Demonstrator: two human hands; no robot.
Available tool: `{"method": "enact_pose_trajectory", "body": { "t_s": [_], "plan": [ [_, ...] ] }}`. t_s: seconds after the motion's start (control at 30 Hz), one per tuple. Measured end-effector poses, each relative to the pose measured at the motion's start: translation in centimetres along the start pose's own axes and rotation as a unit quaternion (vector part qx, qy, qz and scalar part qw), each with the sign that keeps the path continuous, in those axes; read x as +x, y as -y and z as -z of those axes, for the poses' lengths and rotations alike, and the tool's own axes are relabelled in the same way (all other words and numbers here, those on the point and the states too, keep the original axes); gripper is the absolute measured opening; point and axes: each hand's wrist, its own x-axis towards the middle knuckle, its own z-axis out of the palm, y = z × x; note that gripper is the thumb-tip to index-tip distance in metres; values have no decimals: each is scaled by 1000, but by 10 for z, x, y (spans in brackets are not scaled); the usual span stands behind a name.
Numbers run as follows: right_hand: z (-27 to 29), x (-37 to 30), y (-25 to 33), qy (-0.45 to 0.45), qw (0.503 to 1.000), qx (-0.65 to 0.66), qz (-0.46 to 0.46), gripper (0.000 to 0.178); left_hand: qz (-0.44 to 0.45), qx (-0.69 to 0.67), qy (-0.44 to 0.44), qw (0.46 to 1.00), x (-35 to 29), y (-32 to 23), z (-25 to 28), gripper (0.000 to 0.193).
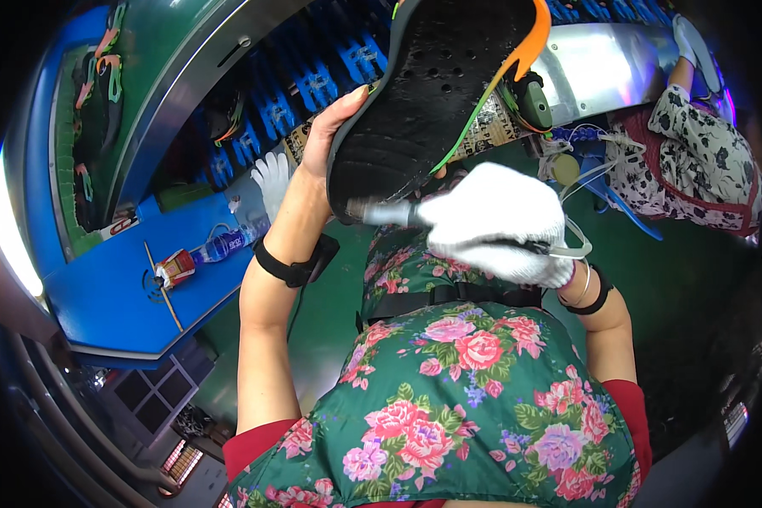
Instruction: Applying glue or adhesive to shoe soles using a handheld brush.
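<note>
A large black shoe sole (419, 102) with holes in its middle and an orange and green rim is held up in front of me. My bare left hand (330, 131) grips its left edge; most of the fingers are hidden behind it. In a white knitted glove, my right hand (495, 224) is closed round the handle of a brush (385, 212). The brush, smeared by motion, lies against the sole's lower end. A pale tube (577, 241) runs by the gloved hand.
To the left, a blue table (102, 296) bears a red-and-white cup (175, 268), a thin stick, a blue-labelled bottle (224, 244) and a white glove (273, 178). Blue racks (292, 118) line the back beside a metal plate (605, 68). At right is a co-worker's patterned sleeve (673, 118).
</note>
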Motion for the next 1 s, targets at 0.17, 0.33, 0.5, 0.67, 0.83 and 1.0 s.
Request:
{"method": "enact_pose_trajectory", "body": {
  "t_s": [0.17,0.33,0.5,0.67,0.83,1.0],
  "plan": [
    [-19,-5,0,39,998,-14,50,22,-39,133,-74,988,-2,-10,-3,80],
    [-13,1,-1,-47,995,25,-83,17,32,-132,17,991,0,-5,5,80],
    [-1,-7,-8,-75,977,148,-133,14,27,-145,29,989,3,23,4,78],
    [44,19,-26,-103,981,-164,13,18,44,-221,124,966,0,54,-2,78],
    [45,30,-40,-105,900,-409,106,22,77,-214,56,972,-4,60,-11,72],
    [-9,-8,-23,-43,998,-43,0,17,-46,-221,-58,973,-6,52,4,73]
  ]
}}
